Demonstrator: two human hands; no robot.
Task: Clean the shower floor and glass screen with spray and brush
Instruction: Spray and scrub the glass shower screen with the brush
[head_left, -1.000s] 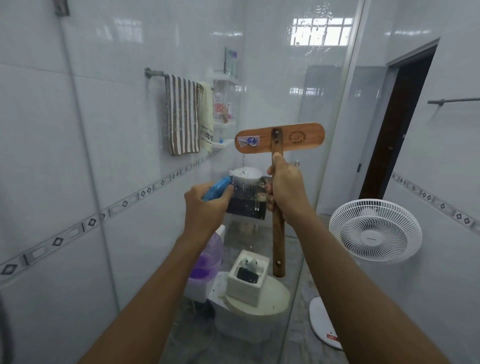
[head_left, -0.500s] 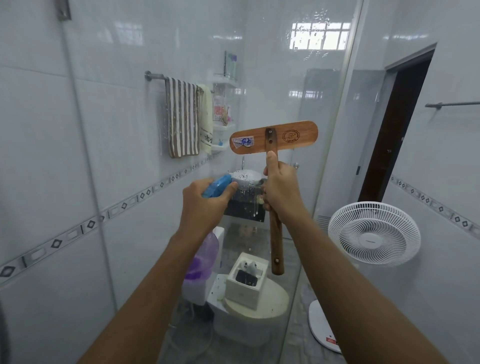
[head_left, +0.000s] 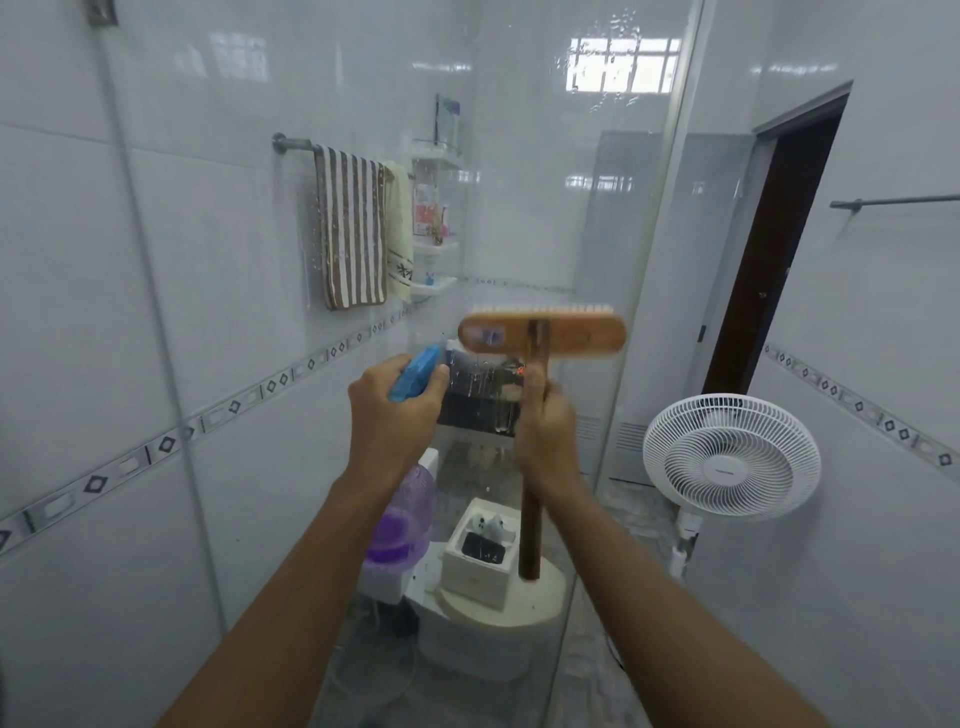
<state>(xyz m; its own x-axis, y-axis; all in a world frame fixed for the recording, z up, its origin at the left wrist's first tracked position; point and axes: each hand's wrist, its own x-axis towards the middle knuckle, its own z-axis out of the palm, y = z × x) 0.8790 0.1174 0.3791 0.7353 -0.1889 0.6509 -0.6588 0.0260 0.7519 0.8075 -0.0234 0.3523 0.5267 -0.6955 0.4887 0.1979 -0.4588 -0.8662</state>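
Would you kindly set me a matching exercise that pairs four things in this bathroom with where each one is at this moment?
Things:
1. brush
2. spray bottle
3. striped towel
4. white fan

Places:
A. hanging on the wall rail
B. gripped by the left hand
C. standing near the dark doorway
D. gripped by the right hand

Pairs: 1-D; 2-B; 3-A; 4-C
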